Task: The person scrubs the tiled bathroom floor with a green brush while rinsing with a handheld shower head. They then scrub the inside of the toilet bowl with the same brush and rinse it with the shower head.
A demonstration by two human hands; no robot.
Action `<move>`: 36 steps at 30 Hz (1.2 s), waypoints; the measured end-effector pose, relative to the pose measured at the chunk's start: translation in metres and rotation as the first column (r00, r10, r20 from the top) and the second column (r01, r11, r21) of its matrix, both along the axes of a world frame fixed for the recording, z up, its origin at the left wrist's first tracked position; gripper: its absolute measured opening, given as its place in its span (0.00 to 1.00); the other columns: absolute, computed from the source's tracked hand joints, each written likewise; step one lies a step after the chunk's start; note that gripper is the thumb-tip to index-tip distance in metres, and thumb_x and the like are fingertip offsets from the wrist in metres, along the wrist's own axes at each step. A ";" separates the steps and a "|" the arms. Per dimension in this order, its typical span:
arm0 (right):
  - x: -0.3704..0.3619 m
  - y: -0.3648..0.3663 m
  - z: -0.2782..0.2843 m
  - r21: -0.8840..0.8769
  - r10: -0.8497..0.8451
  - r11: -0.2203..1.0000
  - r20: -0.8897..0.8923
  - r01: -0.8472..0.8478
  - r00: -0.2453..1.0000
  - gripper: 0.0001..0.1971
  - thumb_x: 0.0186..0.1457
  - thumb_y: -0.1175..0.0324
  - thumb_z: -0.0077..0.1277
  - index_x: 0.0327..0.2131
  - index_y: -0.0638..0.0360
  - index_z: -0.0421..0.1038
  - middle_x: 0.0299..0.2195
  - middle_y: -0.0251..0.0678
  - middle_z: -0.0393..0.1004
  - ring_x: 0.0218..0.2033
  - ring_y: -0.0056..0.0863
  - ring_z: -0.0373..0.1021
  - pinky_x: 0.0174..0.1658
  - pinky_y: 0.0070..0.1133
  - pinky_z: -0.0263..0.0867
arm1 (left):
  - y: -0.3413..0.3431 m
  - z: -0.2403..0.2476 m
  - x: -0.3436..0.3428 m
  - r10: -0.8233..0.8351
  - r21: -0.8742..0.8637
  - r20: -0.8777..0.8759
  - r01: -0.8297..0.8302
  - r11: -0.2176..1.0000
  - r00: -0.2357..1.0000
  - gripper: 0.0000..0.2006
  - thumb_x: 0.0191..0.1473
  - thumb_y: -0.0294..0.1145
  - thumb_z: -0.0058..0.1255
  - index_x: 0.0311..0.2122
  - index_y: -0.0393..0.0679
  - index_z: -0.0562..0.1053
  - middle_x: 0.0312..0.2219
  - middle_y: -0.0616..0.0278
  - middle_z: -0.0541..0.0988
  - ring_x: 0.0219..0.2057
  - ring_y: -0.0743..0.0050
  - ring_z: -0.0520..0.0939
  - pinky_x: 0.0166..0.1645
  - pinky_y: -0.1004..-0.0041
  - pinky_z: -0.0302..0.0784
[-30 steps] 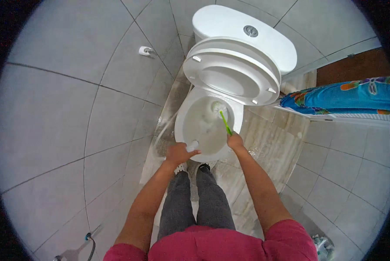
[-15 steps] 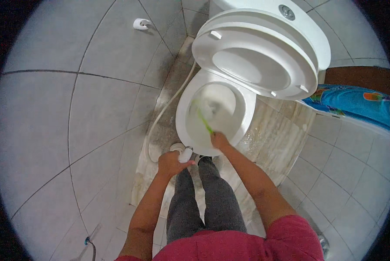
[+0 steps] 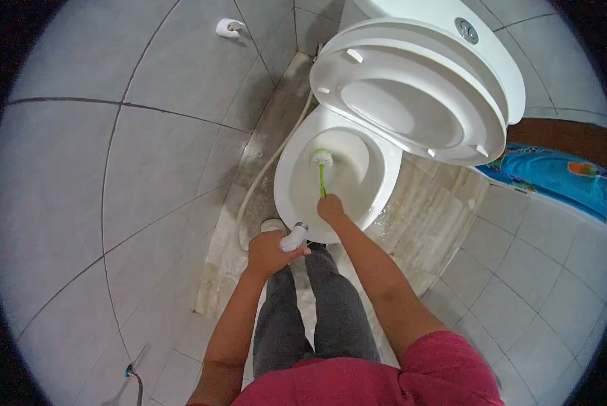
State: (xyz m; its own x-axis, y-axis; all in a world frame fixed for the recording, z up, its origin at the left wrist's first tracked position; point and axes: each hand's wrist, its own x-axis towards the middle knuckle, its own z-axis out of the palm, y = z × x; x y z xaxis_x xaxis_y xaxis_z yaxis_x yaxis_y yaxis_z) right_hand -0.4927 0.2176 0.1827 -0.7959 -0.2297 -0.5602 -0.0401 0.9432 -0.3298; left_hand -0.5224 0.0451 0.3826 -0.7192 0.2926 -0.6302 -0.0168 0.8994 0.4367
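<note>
My right hand (image 3: 331, 209) is closed round the green handle of a toilet brush (image 3: 322, 162), over the front part of the toilet bowl (image 3: 286, 169). The brush's white, green-edged head is against the bowl's inner wall at the left. My left hand (image 3: 271, 253) grips a white bidet sprayer (image 3: 294, 238) just outside the front rim, its silvery head tipped toward the bowl. Whether water leaves it I cannot make out. The toilet seat (image 3: 405, 111) and the lid behind it are both raised against the cistern (image 3: 499, 47).
A pale hose (image 3: 271, 161) runs along the floor left of the toilet. An empty white holder (image 3: 229, 28) is fixed to the grey tiled wall. At the right is a blue patterned cloth (image 3: 553, 174). The floor tiles (image 3: 411, 210) beside the bowl look wet.
The brush has swung more upright and its head shows clearly now, where before it was blurred. My right hand moved slightly left and up. The sprayer tilted a little upward.
</note>
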 end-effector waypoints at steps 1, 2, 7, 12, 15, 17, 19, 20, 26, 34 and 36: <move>0.008 -0.005 0.000 -0.059 -0.062 0.996 -0.031 0.060 0.998 0.08 0.38 0.68 0.42 0.16 0.61 0.69 0.14 0.38 0.68 0.22 0.38 0.68 0.25 0.29 0.64 | -0.003 0.000 0.000 -0.003 0.003 0.004 0.003 1.000 1.000 0.32 0.26 0.67 0.48 0.20 0.40 0.70 0.18 0.53 0.72 0.22 0.54 0.73 0.27 0.63 0.67; 0.029 -0.006 0.007 -0.196 0.054 0.980 0.104 -0.032 0.993 0.09 0.38 0.67 0.42 0.17 0.61 0.69 0.16 0.41 0.69 0.22 0.38 0.68 0.24 0.29 0.63 | -0.004 0.000 0.000 -0.007 0.029 -0.061 0.009 1.000 0.998 0.32 0.25 0.67 0.48 0.18 0.40 0.69 0.16 0.53 0.71 0.21 0.55 0.74 0.26 0.64 0.67; 0.076 -0.001 0.030 -0.190 -0.111 0.974 0.069 0.122 0.991 0.09 0.38 0.68 0.42 0.18 0.64 0.69 0.18 0.46 0.68 0.24 0.39 0.67 0.26 0.33 0.63 | -0.008 -0.005 0.004 -0.028 0.042 -0.120 0.033 0.999 0.992 0.33 0.24 0.68 0.47 0.16 0.40 0.69 0.13 0.55 0.70 0.19 0.56 0.74 0.24 0.66 0.67; 0.020 -0.009 0.011 -0.153 -0.065 0.986 -0.006 0.063 0.998 0.11 0.40 0.68 0.38 0.20 0.64 0.69 0.23 0.47 0.70 0.29 0.41 0.67 0.32 0.32 0.63 | -0.004 -0.010 0.001 -0.057 0.017 -0.027 0.058 0.998 0.998 0.34 0.24 0.69 0.47 0.18 0.39 0.69 0.14 0.53 0.71 0.20 0.56 0.74 0.25 0.65 0.67; 0.035 0.010 0.046 -0.104 0.192 0.981 0.390 -0.164 0.901 0.11 0.42 0.68 0.37 0.22 0.62 0.69 0.24 0.46 0.70 0.30 0.40 0.67 0.33 0.32 0.63 | -0.001 -0.006 -0.001 -0.056 0.028 -0.093 0.059 0.998 0.994 0.35 0.23 0.69 0.47 0.19 0.38 0.71 0.15 0.53 0.72 0.21 0.56 0.74 0.25 0.65 0.67; 0.056 0.057 0.090 0.002 -0.187 0.979 0.424 0.206 0.886 0.10 0.42 0.70 0.37 0.24 0.62 0.69 0.26 0.45 0.70 0.31 0.40 0.68 0.34 0.31 0.64 | 0.002 -0.001 0.003 -0.048 0.056 -0.111 0.054 0.997 0.993 0.35 0.23 0.68 0.47 0.20 0.38 0.71 0.16 0.54 0.72 0.21 0.56 0.74 0.26 0.65 0.68; 0.023 0.101 0.109 0.200 0.015 0.975 0.389 -0.101 0.921 0.10 0.42 0.70 0.38 0.25 0.59 0.70 0.26 0.43 0.71 0.29 0.37 0.69 0.31 0.30 0.65 | 0.006 0.000 0.002 -0.031 0.104 -0.072 0.039 0.994 0.997 0.35 0.23 0.68 0.48 0.21 0.39 0.72 0.16 0.54 0.72 0.22 0.56 0.74 0.27 0.65 0.68; -0.003 0.117 0.110 0.294 0.154 0.921 0.330 -0.256 0.931 0.08 0.41 0.70 0.41 0.22 0.59 0.71 0.23 0.41 0.72 0.26 0.37 0.70 0.28 0.30 0.65 | 0.007 0.001 0.004 -0.027 0.086 -0.061 0.032 0.996 0.998 0.35 0.23 0.68 0.48 0.21 0.39 0.72 0.16 0.55 0.73 0.22 0.56 0.74 0.27 0.65 0.68; -0.042 0.109 0.097 0.374 0.054 0.914 0.277 -0.160 0.959 0.08 0.44 0.72 0.41 0.25 0.64 0.69 0.28 0.43 0.71 0.30 0.37 0.69 0.30 0.30 0.65 | 0.010 -0.001 0.009 -0.029 0.085 -0.020 0.031 0.996 0.999 0.33 0.22 0.67 0.50 0.21 0.41 0.72 0.18 0.55 0.73 0.23 0.57 0.75 0.28 0.65 0.68; -0.032 0.016 0.018 -0.171 0.109 0.983 0.221 -0.072 0.969 0.12 0.43 0.67 0.38 0.26 0.67 0.66 0.23 0.50 0.69 0.31 0.44 0.66 0.37 0.35 0.60 | 0.000 0.009 0.006 0.056 0.166 -0.045 -0.048 0.985 0.997 0.32 0.23 0.66 0.50 0.20 0.41 0.70 0.18 0.54 0.73 0.23 0.55 0.75 0.28 0.64 0.68; -0.042 0.002 0.007 -0.224 -0.257 0.926 0.215 0.303 0.942 0.13 0.46 0.65 0.35 0.25 0.67 0.66 0.21 0.51 0.68 0.27 0.46 0.66 0.33 0.36 0.60 | -0.003 0.008 0.001 0.010 0.127 -0.040 -0.005 0.992 0.999 0.32 0.23 0.66 0.50 0.22 0.41 0.71 0.18 0.55 0.73 0.23 0.57 0.75 0.28 0.65 0.68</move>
